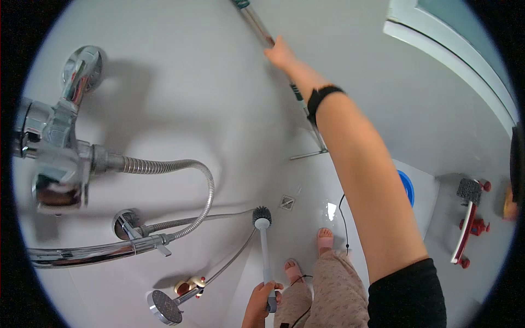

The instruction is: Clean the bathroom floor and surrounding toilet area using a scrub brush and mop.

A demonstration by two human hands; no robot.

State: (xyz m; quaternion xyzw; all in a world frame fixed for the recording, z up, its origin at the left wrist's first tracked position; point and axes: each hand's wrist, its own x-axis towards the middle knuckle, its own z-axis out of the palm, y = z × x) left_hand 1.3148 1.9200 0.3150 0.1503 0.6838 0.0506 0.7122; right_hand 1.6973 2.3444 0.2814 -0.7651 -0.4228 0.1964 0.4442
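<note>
In the head view, my left hand [262, 297] at the bottom grips the grey handle of a long toilet-type brush [264, 242]. Its round dark bristle head points away from me, above the floor near a square drain grate [287, 202]. My right arm, with a black wristband, reaches to the upper middle. There my right hand [281, 53] is closed around a metal pole [256, 24] with green parts. The pole slants down behind the forearm to a thin metal crossbar [307, 155] low by the wall. The forearm hides part of that end.
A chrome mixer tap [61, 135], flexible metal hose [188, 164] and shower head [165, 307] are at left. A blue basin [406, 186] stands partly behind my arm. At right, a red-and-white brush [467, 229] hangs by red hooks. A dark cable [345, 221] runs near my feet.
</note>
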